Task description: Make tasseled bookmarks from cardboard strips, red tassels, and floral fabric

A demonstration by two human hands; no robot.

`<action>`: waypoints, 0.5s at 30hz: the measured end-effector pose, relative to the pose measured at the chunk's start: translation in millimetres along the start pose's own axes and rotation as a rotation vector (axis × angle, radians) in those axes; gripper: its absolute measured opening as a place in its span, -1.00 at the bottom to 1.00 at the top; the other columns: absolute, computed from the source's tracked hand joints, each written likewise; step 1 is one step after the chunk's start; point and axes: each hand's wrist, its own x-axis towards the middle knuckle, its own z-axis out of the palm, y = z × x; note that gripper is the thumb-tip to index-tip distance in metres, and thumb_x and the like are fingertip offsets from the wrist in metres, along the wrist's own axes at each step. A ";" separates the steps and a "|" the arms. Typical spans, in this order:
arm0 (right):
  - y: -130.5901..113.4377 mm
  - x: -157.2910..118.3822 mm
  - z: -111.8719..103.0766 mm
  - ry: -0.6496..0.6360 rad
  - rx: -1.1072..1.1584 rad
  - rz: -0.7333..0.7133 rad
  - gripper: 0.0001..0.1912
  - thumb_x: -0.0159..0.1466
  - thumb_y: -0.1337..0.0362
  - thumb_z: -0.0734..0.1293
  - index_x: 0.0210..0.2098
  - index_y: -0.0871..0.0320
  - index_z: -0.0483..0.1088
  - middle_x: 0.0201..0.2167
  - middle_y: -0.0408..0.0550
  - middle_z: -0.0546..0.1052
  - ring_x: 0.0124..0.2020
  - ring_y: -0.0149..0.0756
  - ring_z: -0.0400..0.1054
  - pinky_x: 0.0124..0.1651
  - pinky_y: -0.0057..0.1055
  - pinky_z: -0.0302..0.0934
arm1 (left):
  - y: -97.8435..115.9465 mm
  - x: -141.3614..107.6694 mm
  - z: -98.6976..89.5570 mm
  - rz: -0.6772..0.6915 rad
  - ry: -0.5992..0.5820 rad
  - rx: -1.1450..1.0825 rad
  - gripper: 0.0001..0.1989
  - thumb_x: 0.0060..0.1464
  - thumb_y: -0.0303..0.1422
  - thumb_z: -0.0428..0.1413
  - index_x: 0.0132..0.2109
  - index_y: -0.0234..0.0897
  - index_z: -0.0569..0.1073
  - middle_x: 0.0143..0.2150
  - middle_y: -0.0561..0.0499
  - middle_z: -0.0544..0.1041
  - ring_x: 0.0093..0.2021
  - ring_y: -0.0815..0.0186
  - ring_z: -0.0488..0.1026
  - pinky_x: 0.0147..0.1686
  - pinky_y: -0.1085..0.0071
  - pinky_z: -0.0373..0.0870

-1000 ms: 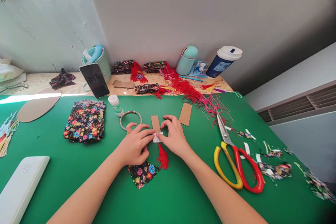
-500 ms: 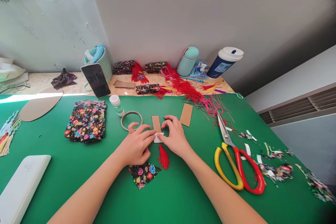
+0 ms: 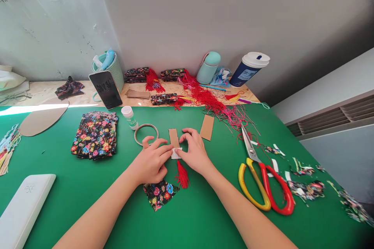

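Observation:
A narrow brown cardboard strip (image 3: 173, 137) lies between my hands, with a piece of white tape (image 3: 175, 153) across its lower end. A red tassel (image 3: 182, 174) hangs out below the tape. My left hand (image 3: 152, 161) holds the strip from the left, its fingertips pressed on the tape's left edge. From the other side, my right hand (image 3: 194, 151) grips it, thumb on the tape and bent fingers along the strip's right edge. Under my left wrist lies a black floral fabric piece (image 3: 160, 195), partly covered by the hand.
A tape roll (image 3: 146, 125) and glue stick (image 3: 129, 118) stand beyond my left hand. Another cardboard piece (image 3: 207, 127) lies behind my right hand. Open scissors (image 3: 257, 171) and fabric scraps (image 3: 306, 190) are at right. A floral fabric stack (image 3: 95, 135) and white power bank (image 3: 27, 210) sit at left.
The view has shifted very slightly. Both hands keep the same place and pose on the cardboard strip and tape.

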 end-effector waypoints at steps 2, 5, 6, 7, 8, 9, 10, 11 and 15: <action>-0.1 -0.4 0.5 0.005 -0.009 -0.001 -0.77 -0.02 0.33 0.37 -0.42 0.07 0.21 -0.01 -0.01 0.28 0.06 -0.05 0.19 0.09 -0.02 0.09 | -0.1 0.0 -0.4 0.000 0.002 -0.008 -0.54 -0.05 -0.50 -0.06 0.05 -0.29 0.39 0.09 -0.12 0.45 0.10 0.02 0.25 0.06 -0.11 -0.04; -1.6 -0.9 1.3 0.019 -0.020 0.006 -0.78 0.00 0.32 0.36 -0.42 0.07 0.20 -0.01 0.01 0.29 0.06 -0.04 0.19 0.09 -0.03 0.09 | 0.0 0.6 -0.5 0.002 -0.001 -0.021 -0.53 -0.08 -0.51 -0.06 0.04 -0.31 0.39 0.08 -0.14 0.46 0.10 0.02 0.26 0.07 -0.11 -0.05; -2.1 -0.9 1.5 0.023 -0.019 0.006 -0.78 0.01 0.31 0.36 -0.43 0.07 0.20 -0.01 0.01 0.29 0.06 -0.04 0.19 0.09 -0.03 0.09 | 0.1 1.0 -0.5 0.002 -0.002 -0.026 -0.52 -0.08 -0.52 -0.06 0.04 -0.31 0.39 0.07 -0.14 0.46 0.10 0.01 0.26 0.07 -0.11 -0.05; -2.5 -0.8 1.5 0.024 -0.016 0.005 -0.78 0.01 0.31 0.36 -0.43 0.07 0.20 -0.01 0.01 0.29 0.06 -0.04 0.19 0.09 -0.03 0.09 | 0.2 1.3 -0.4 0.000 -0.002 -0.030 -0.52 -0.08 -0.52 -0.06 0.04 -0.31 0.39 0.07 -0.15 0.46 0.10 0.01 0.26 0.07 -0.11 -0.05; -2.9 -0.7 1.4 0.022 -0.013 0.008 -0.78 0.01 0.31 0.36 -0.43 0.07 0.20 -0.02 0.01 0.29 0.06 -0.04 0.20 0.08 -0.03 0.10 | 0.4 1.8 -0.3 -0.001 -0.002 -0.035 -0.51 -0.08 -0.52 -0.06 0.05 -0.31 0.39 0.07 -0.15 0.47 0.10 0.01 0.26 0.07 -0.11 -0.04; -3.2 -0.6 1.0 0.017 -0.012 0.013 -0.78 0.01 0.31 0.37 -0.43 0.07 0.20 -0.02 0.01 0.29 0.06 -0.04 0.20 0.09 -0.03 0.10 | 0.7 2.2 -0.2 -0.002 0.001 -0.040 -0.51 -0.08 -0.52 -0.06 0.05 -0.31 0.39 0.06 -0.15 0.47 0.10 0.01 0.26 0.07 -0.11 -0.04; -3.5 -0.6 0.6 0.011 -0.014 0.020 -0.78 0.00 0.32 0.37 -0.43 0.07 0.20 -0.01 0.02 0.29 0.06 -0.04 0.20 0.09 -0.03 0.09 | 0.9 2.6 -0.2 -0.004 0.005 -0.047 -0.51 -0.08 -0.52 -0.06 0.05 -0.31 0.39 0.05 -0.15 0.47 0.10 0.02 0.26 0.07 -0.11 -0.04; -3.8 -0.8 0.0 0.003 -0.017 0.024 -0.77 0.01 0.32 0.37 -0.43 0.08 0.20 -0.01 0.02 0.29 0.07 -0.04 0.19 0.09 -0.03 0.09 | 1.2 2.9 -0.2 -0.007 0.010 -0.053 -0.51 -0.09 -0.52 -0.06 0.05 -0.31 0.38 0.04 -0.15 0.48 0.10 0.02 0.26 0.06 -0.11 -0.03; -4.7 -2.1 -2.7 -0.025 -0.031 0.006 -0.80 0.04 0.31 0.36 -0.40 0.08 0.21 0.02 0.04 0.28 0.10 -0.04 0.17 0.12 -0.03 0.06 | 1.3 3.1 -0.5 -0.014 0.027 -0.085 -0.50 -0.11 -0.53 -0.06 0.04 -0.31 0.39 0.02 -0.14 0.49 0.08 0.03 0.28 0.05 -0.10 0.00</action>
